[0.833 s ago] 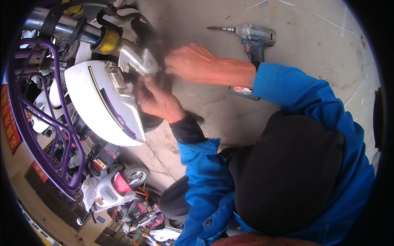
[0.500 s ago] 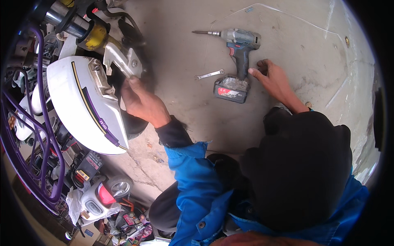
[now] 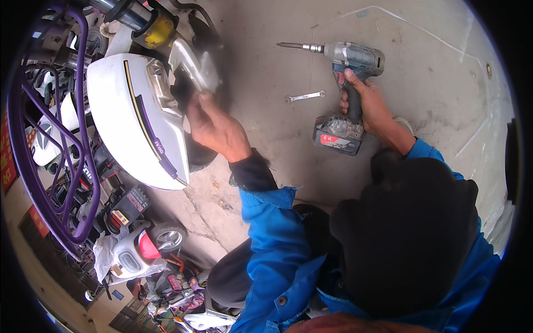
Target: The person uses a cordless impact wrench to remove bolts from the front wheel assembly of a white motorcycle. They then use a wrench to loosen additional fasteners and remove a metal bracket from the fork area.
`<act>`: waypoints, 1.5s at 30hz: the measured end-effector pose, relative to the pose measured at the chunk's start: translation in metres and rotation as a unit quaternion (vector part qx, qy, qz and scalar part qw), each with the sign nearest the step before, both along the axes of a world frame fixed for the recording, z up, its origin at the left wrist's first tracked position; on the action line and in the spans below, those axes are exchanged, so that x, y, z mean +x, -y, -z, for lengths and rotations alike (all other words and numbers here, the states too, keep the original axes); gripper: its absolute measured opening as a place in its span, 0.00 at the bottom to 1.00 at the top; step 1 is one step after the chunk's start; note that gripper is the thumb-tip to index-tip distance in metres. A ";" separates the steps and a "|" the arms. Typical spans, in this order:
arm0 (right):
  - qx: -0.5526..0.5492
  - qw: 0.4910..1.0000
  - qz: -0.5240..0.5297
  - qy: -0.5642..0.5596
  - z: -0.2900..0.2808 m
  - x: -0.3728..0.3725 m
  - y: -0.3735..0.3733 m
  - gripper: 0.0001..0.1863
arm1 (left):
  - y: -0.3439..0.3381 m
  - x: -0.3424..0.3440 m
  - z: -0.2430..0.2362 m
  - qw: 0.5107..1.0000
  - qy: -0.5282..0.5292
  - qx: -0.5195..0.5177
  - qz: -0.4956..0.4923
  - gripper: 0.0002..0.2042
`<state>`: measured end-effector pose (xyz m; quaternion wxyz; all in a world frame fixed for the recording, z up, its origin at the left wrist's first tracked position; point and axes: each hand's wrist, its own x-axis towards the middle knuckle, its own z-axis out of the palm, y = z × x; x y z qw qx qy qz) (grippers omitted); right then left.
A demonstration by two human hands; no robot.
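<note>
My right hand (image 3: pixel 377 111) is wrapped round the handle of a cordless impact driver (image 3: pixel 355 58), a grey and blue tool with a long bit pointing left and a battery at its base. My left hand (image 3: pixel 222 133) is closed at the lower end of a silver fork bracket (image 3: pixel 195 65), next to a white front mudguard (image 3: pixel 133 127) with a purple and gold stripe. What its fingertips pinch is hidden behind the hand. A small double-ended wrench (image 3: pixel 305 97) lies on the floor left of the driver.
A purple tubular frame (image 3: pixel 91 183) curves along the left side. A yellow collar (image 3: pixel 158 34) sits on the fork tube above the bracket. Parked scooters, one white with a red light (image 3: pixel 147 244), stand at the lower left. A thin white strip (image 3: pixel 422 30) lies on the concrete floor.
My right hand has moved from beside the driver onto its handle and closed round it. My left hand stays by the fork bracket. The whole view has shifted slightly.
</note>
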<state>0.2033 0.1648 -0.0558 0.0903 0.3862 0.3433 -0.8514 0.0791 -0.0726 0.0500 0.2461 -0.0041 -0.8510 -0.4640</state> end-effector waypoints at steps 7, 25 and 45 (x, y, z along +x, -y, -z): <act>0.008 0.986 -0.059 -0.156 -0.032 -0.002 0.025 0.18 | -0.009 0.000 -0.014 0.999 0.032 -0.032 -0.001 0.15; -0.037 0.975 -0.053 -0.215 -0.029 -0.015 0.047 0.19 | -0.005 -0.001 -0.011 1.000 0.020 -0.006 0.004 0.15; 0.115 0.933 -0.225 -0.255 -0.014 0.002 0.060 0.19 | -0.009 0.000 -0.017 0.997 0.050 0.053 -0.004 0.14</act>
